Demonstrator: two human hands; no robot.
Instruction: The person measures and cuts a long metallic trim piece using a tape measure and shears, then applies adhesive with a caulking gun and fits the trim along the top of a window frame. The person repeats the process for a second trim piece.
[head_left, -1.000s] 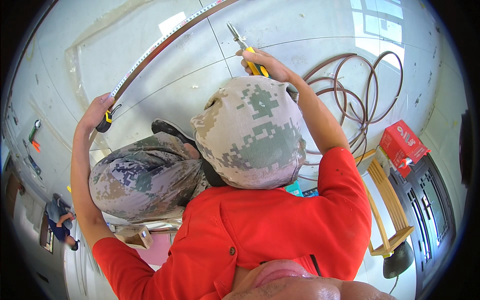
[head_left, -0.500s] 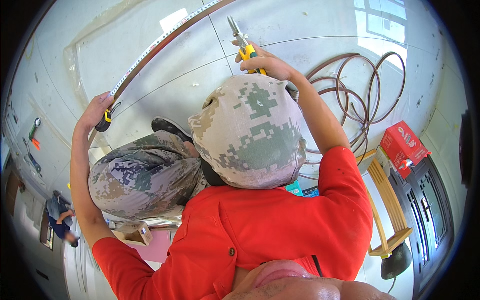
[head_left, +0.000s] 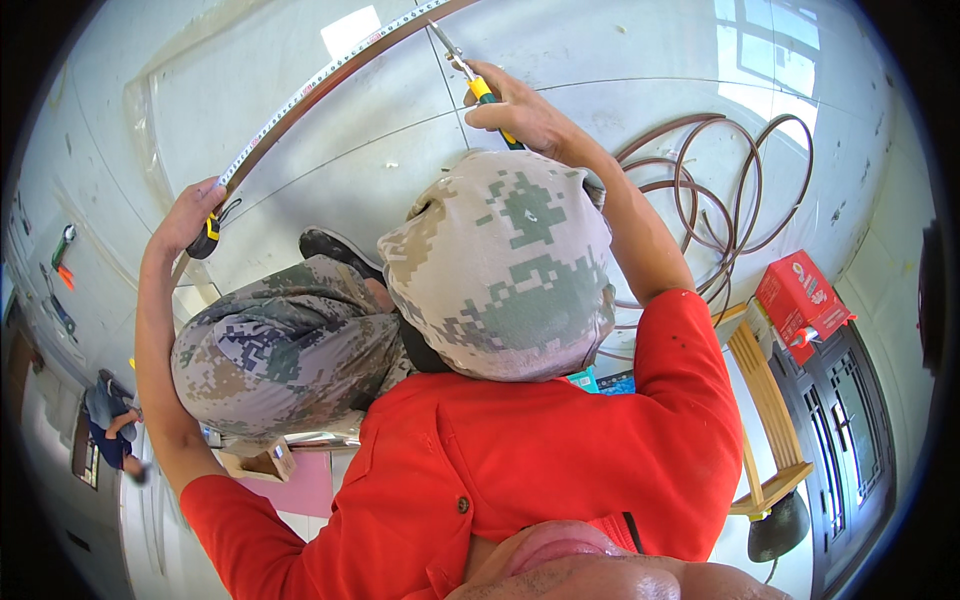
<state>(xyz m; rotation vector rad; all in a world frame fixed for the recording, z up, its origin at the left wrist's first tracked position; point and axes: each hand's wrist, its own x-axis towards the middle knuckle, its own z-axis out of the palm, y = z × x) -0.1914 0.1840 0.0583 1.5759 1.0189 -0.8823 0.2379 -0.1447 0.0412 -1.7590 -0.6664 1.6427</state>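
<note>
My left hand (head_left: pixel 187 216) is closed at the near end of a long brown strip (head_left: pixel 300 108), pinching the drawn-out tape against it. Below those fingers hangs the black and yellow case of the tape measure (head_left: pixel 204 239); its white blade (head_left: pixel 330 66) runs along the strip's far edge. My right hand (head_left: pixel 530 115) grips a pair of pliers (head_left: pixel 480 88) with yellow and dark green handles. Their pointed metal tip reaches the near edge of the strip at the top; whether it touches cannot be made out.
Loose coils of brown tubing or strip (head_left: pixel 735 190) lie on the tiled floor at right. A red box (head_left: pixel 800 290) and a wooden stool (head_left: pixel 765 400) stand beyond my right arm. Several tools, one with orange handles (head_left: pixel 65 262), lie far left. Another person (head_left: pixel 112 430) sits farther off.
The pliers have swung left and up, bringing their tip to the strip beside the tape. My left hand has stayed on the strip and tape nearly in place.
</note>
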